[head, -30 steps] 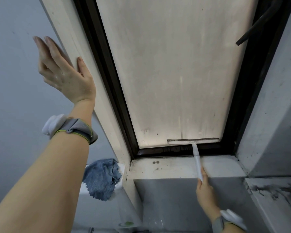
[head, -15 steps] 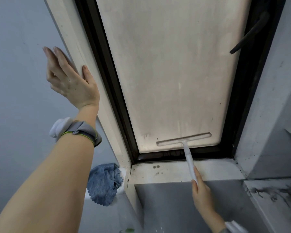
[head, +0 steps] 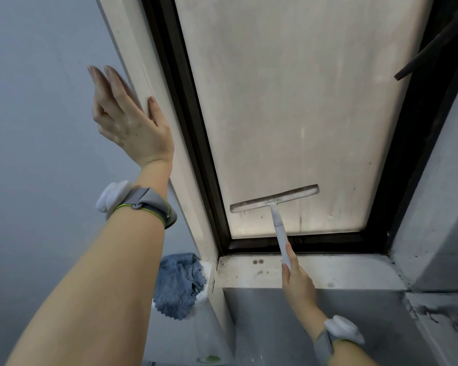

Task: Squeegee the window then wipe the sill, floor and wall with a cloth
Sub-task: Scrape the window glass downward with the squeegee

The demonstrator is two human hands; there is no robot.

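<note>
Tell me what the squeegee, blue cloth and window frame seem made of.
Squeegee: likely matte white plastic, moulded head and handle; blade material unclear. Blue cloth: soft textile, probably microfibre, given crumpled folds and a zigzag-cut edge. Window frame: dark, smooth, faintly glossy; painted metal or plastic, cannot tell which.

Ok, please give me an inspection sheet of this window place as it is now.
Surface: glass streaky and dull; sill has dark spots.
Job's things: squeegee blade on the lower glass, tilted; blue cloth lies left of the sill.
Clutter: nothing seen.
Hands: left hand flat on the pale frame; right hand grips the squeegee handle.
Cables: nothing seen.
Surroundings: grey wall on the left; dark window handle upper right; black smears on the right ledge.
</note>
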